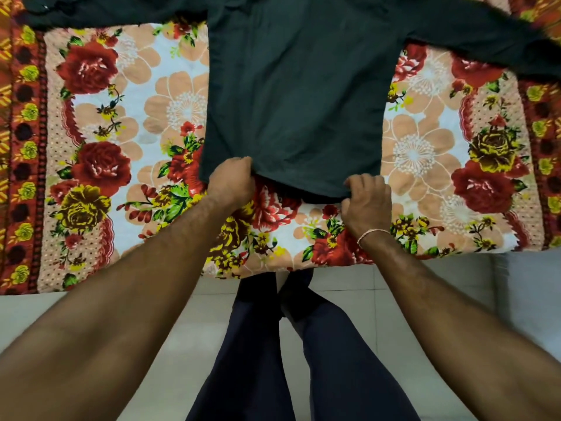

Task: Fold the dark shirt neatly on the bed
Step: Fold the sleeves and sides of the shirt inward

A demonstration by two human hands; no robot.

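The dark shirt (pixel 291 95) lies spread flat on the bed (pixel 127 123), its body running straight away from the grip and both long sleeves stretched out sideways at the far end. The cloth is a deep green-black, mostly smooth, with faint creases fanning up from the two pinched spots. The hem is the near edge: the left hand (pixel 232 180) bunches it toward one corner and the right hand (pixel 365 199) clamps it toward the other. Between the two grips the hem sags in a shallow curve, lifted slightly off the flowered bedcover.
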